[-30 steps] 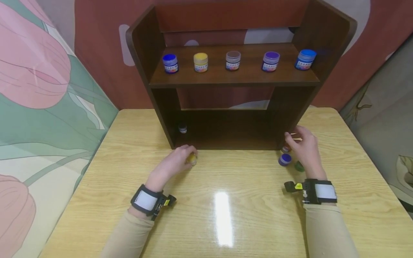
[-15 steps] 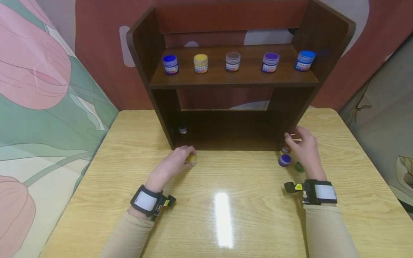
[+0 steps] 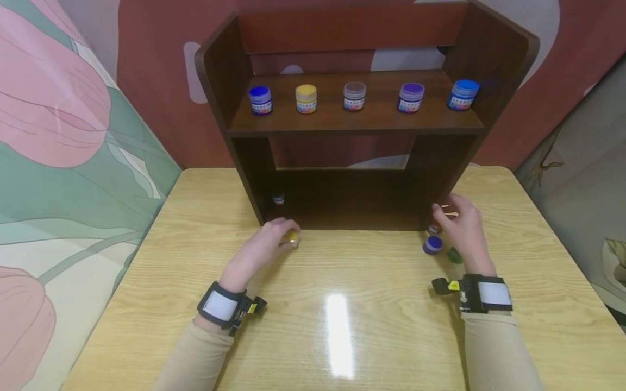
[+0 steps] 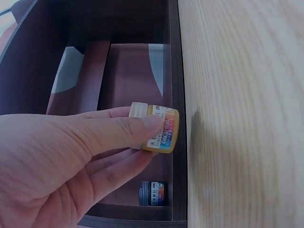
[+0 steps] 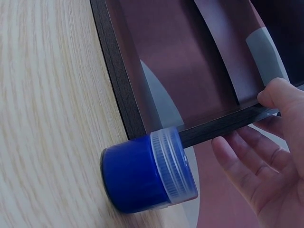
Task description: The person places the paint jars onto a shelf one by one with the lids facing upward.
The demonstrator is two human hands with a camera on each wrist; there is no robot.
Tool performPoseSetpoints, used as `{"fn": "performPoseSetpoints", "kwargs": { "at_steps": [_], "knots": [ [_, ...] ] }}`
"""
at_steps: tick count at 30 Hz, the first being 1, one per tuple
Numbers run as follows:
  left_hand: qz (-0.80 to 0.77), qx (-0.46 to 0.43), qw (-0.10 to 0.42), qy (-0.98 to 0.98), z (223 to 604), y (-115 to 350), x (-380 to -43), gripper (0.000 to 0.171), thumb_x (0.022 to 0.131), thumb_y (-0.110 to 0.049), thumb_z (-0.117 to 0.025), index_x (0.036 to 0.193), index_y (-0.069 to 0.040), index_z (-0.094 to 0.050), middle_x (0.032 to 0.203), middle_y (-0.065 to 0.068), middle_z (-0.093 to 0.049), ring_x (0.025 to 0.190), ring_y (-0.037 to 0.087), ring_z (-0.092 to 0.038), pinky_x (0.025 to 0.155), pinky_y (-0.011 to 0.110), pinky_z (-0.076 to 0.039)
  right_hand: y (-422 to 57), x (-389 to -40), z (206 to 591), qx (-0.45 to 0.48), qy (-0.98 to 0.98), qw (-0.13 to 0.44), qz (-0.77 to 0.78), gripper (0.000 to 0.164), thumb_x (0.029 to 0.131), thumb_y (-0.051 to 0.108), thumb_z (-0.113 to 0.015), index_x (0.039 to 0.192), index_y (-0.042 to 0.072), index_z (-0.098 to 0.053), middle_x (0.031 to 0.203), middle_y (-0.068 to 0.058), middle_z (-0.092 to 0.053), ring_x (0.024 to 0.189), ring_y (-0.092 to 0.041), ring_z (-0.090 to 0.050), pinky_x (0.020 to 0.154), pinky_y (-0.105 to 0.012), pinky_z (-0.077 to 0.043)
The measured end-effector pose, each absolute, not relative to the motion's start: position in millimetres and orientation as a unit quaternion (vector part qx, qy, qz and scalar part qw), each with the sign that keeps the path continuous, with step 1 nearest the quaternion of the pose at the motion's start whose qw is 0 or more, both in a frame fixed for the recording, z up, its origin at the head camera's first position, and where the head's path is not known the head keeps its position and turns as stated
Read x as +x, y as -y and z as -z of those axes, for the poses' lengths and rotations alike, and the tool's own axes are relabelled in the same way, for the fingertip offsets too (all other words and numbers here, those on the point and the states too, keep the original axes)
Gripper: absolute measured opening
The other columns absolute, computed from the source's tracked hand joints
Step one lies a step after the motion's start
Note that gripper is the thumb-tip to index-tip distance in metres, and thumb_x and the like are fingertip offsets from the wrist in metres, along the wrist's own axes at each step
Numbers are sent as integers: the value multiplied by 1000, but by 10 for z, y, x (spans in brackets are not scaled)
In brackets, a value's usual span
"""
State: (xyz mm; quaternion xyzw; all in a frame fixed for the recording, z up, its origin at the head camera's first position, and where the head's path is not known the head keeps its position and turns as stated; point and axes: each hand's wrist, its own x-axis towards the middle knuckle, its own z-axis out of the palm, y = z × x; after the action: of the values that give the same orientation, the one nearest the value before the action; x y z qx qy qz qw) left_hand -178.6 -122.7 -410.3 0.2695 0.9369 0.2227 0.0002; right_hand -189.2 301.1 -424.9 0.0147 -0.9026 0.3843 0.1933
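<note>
My left hand (image 3: 261, 244) pinches a yellow paint jar (image 4: 164, 130) between thumb and fingers, just in front of the brown shelf's lower left corner. In the left wrist view the jar lies sideways, its label facing the camera. My right hand (image 3: 463, 225) grips the front edge of the shelf's right side panel (image 5: 218, 126), thumb on the inner face and fingers on the outer. Below that hand a blue paint jar (image 5: 135, 173) stands on the table. Beside it are a red jar (image 3: 433, 228) at the panel's foot and a green jar (image 3: 455, 255), partly covered by the wrist.
On the upper board (image 3: 327, 122) several paint jars stand in a row, among them a yellow-lidded jar (image 3: 306, 99) and a purple jar (image 3: 411, 98). A small dark jar (image 3: 278, 198) sits at the left of the lower compartment. Walls flank the table (image 3: 381, 326).
My left hand has shifted slightly toward the shelf with the yellow jar. The right hand keeps its place on the side panel. The head view has tipped up a little.
</note>
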Motion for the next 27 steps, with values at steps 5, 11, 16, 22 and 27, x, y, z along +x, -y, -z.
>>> {"fn": "performPoseSetpoints", "kwargs": {
  "at_steps": [5, 11, 16, 22, 27],
  "knots": [
    [-232, 275, -10, -933, 4108, 1224, -1803, 31, 87, -4, -75, 117, -5, -68, 113, 9, -71, 104, 21, -67, 91, 35, -59, -3021, -1891, 4255, 16, 902, 194, -385, 32, 99, 24, -60, 119, 0, -64, 115, -21, -66, 89, 7, -53, 72, 6, -41],
    [-230, 273, -22, -934, 4109, 1223, -1825, 34, 87, -7, -75, 120, -6, -68, 119, 10, -70, 111, 24, -67, 95, 37, -58, -3017, -1897, 4257, 14, 904, 189, -383, 34, 99, 26, -59, 121, 1, -63, 116, -21, -67, 99, -27, -64, 72, 5, -41],
    [-231, 270, -28, -934, 4091, 1219, -1824, 34, 88, -7, -75, 122, -6, -67, 120, 11, -70, 112, 25, -67, 95, 38, -58, -3012, -1904, 4253, 16, 903, 192, -384, 33, 99, 26, -59, 120, 0, -64, 115, -21, -67, 101, -33, -66, 71, 6, -40],
    [-234, 260, -21, -936, 4089, 1212, -1851, 34, 90, -9, -73, 124, -6, -67, 124, 10, -69, 116, 25, -66, 97, 38, -57, -3006, -1908, 4251, 17, 903, 195, -383, 33, 98, 25, -60, 120, 0, -64, 114, -21, -67, 94, -13, -63, 71, 5, -42],
    [-244, 249, -16, -937, 4086, 1194, -1884, 34, 92, -12, -71, 125, -7, -66, 126, 10, -68, 117, 25, -66, 96, 38, -58, -3019, -1910, 4271, 18, 901, 200, -385, 32, 98, 25, -60, 117, -1, -65, 113, -21, -67, 88, 7, -54, 71, 5, -42]
  ]
}}
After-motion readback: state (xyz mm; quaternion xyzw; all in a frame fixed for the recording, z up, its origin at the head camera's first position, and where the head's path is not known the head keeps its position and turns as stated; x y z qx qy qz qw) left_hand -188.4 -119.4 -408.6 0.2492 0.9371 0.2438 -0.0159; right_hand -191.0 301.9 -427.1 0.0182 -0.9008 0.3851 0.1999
